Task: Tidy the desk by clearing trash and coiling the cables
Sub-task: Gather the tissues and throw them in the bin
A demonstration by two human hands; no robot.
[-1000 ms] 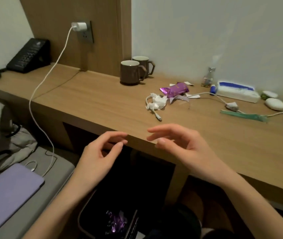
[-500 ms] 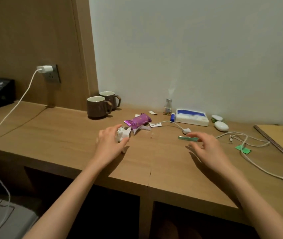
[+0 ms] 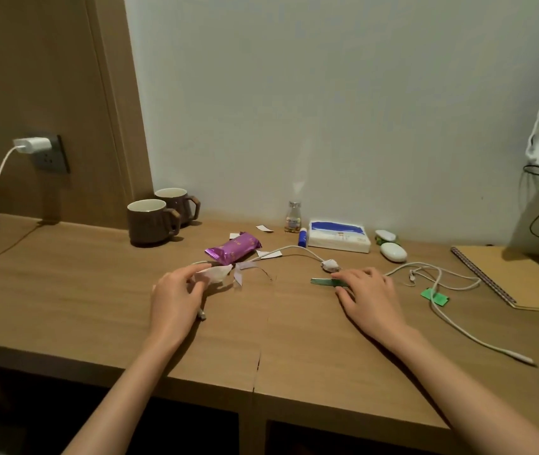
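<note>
1. Wooden desk [image 3: 64, 290] is set against a pale wall [image 3: 327, 93].
2. A crumpled white tissue [image 3: 217, 274], just beside a purple foil wrapper [image 3: 233, 251], is pinched by the left hand [image 3: 176, 300].
3. A flat green strip [image 3: 322, 281] is touched by the straight fingers of the right hand [image 3: 369, 300].
4. A white cable [image 3: 451, 320] is laid loose at the right.

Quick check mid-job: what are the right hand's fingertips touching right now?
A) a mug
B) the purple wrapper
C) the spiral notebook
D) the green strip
D: the right hand rests its fingertips on one end of the green strip, while the left hand grips the crumpled tissue.
</note>
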